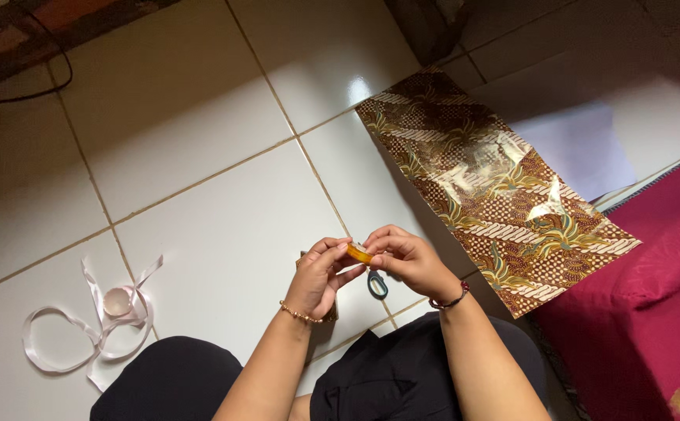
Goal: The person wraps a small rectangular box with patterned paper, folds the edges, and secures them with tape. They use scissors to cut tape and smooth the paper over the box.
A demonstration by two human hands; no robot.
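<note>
Both hands meet over the white tiled floor, pinching a small yellowish roll of tape [359, 252] between their fingertips. My left hand [320, 274] wears a beaded bracelet; my right hand [409, 260] wears a dark red one. Under the hands lie scissors with a dark loop handle [377, 285], mostly hidden. A glossy sheet of brown and gold patterned wrapping paper [490, 184] lies flat on the tiles just right of the hands.
A white ribbon [90, 327] with its small spool lies loose on the floor at the left. A dark red cushion or mattress [644, 312] fills the right side. A black cable [36, 86] runs across the far left. My dark-clothed knees are at the bottom.
</note>
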